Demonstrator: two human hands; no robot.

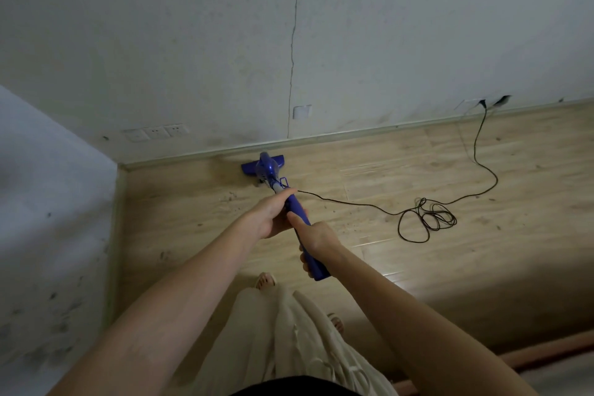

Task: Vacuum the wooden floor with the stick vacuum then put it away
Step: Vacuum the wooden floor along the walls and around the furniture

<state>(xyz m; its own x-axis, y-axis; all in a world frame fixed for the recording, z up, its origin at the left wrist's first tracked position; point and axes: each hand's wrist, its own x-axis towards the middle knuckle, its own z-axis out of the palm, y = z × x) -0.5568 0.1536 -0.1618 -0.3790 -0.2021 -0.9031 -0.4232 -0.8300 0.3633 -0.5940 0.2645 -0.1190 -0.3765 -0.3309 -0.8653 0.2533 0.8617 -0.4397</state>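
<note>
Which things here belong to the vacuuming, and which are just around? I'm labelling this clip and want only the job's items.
Part of the job:
stick vacuum
left hand and right hand, both gripping its handle
power cord, coiled on the floor and plugged in at the wall
wooden floor

Just around:
triple wall outlets
single wall plate
wall crack

The stick vacuum (pixel 273 172) is bright blue. Its cord (pixel 427 219) is black. The wooden floor (pixel 401 170) is light brown with pale streaks. The wall (pixel 160 42) is white.
</note>
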